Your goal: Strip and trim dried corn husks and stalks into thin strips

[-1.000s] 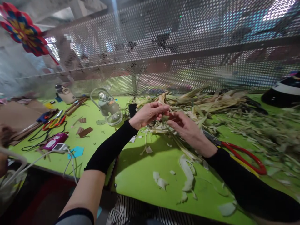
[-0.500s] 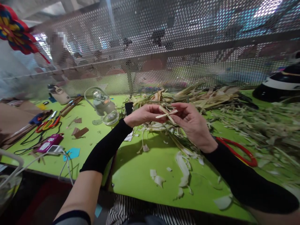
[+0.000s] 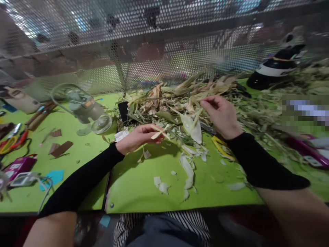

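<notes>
My left hand pinches two narrow pale strips of corn husk that cross each other, just above the green table. Farther right, my right hand is closed at the fingertips on the edge of a corn husk by the pile; its exact grip is partly hidden. Behind both hands lies a heap of dry husks. Pale husk scraps are scattered in front of it.
Yellow-handled scissors lie under my right wrist. A clear bottle with a loop handle stands left. A black and white object stands back right. A perforated metal screen closes off the back. Power bank and cables lie far left.
My right hand has let go of the crossed strips and moved right to the husks by the pile. My left hand keeps the strips. The view has turned right and down.
</notes>
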Available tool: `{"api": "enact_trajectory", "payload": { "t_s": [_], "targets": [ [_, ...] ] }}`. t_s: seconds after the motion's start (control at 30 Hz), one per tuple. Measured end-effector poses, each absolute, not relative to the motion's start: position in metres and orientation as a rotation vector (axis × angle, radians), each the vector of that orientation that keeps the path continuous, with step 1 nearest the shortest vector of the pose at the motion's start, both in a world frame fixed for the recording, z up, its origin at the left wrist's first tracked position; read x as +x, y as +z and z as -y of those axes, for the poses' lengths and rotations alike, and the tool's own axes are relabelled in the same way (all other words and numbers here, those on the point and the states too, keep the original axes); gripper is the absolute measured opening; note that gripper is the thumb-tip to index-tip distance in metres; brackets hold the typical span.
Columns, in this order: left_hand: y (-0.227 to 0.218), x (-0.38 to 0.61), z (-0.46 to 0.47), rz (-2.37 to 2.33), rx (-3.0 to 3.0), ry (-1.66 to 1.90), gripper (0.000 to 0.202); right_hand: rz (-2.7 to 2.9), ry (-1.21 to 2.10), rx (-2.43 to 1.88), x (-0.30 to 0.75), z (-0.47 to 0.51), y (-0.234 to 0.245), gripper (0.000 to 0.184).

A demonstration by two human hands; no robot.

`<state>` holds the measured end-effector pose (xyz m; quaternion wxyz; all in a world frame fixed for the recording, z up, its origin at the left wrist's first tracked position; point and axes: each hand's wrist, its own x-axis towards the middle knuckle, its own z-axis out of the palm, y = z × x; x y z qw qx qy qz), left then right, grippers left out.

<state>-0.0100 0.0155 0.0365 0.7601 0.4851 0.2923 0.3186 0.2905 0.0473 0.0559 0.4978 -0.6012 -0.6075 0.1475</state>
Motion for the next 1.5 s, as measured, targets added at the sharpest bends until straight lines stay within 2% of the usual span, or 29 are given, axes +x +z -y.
{"api": "enact_trajectory", "payload": {
  "t_s": [0.13, 0.27, 0.4, 0.47, 0.63, 0.77, 1.0, 1.17, 1.23, 1.4, 1.5],
  "targets": [
    [0.019, -0.014, -0.002, -0.571, 0.915, 0.678, 0.035, 1.44, 0.313, -1.508, 0.302, -0.049, 0.055, 0.008],
    [0.012, -0.029, 0.009, -0.511, 0.906, 0.517, 0.03, 1.53, 0.294, -1.58, 0.304, -0.032, 0.067, 0.008],
    [0.014, -0.038, 0.013, -0.513, 0.881, 0.432, 0.026, 2.014, 0.363, -1.953, 0.297, -0.021, 0.074, 0.039],
    [0.017, -0.041, 0.012, -0.502, 0.909, 0.399, 0.025, 2.145, 0.379, -2.032, 0.292, -0.02, 0.072, 0.048],
    [0.021, -0.048, 0.004, -0.4, 0.994, 0.242, 0.029, 2.166, 0.204, -1.862, 0.276, -0.019, 0.06, 0.051],
    [0.016, -0.049, 0.003, -0.409, 1.015, 0.137, 0.037, 2.3, 0.408, -1.595, 0.256, -0.013, 0.045, 0.057],
    [0.016, -0.038, 0.005, -0.553, 1.034, 0.208, 0.04, 2.293, 0.6, -1.61, 0.248, -0.015, 0.027, 0.051],
    [0.02, -0.036, 0.001, -0.748, 1.052, 0.372, 0.028, 1.985, 0.932, -1.632, 0.257, -0.021, 0.036, 0.049],
    [0.022, -0.038, -0.002, -0.752, 1.057, 0.377, 0.026, 1.818, 1.07, -1.622, 0.258, -0.02, 0.04, 0.043],
    [0.026, -0.048, -0.008, -0.717, 1.115, 0.3, 0.034, 1.281, 1.558, -1.529, 0.255, -0.015, 0.054, 0.014],
    [0.027, -0.052, -0.013, -0.739, 1.156, 0.307, 0.034, 1.178, 1.602, -1.378, 0.254, -0.013, 0.06, 0.012]
  ]
}}
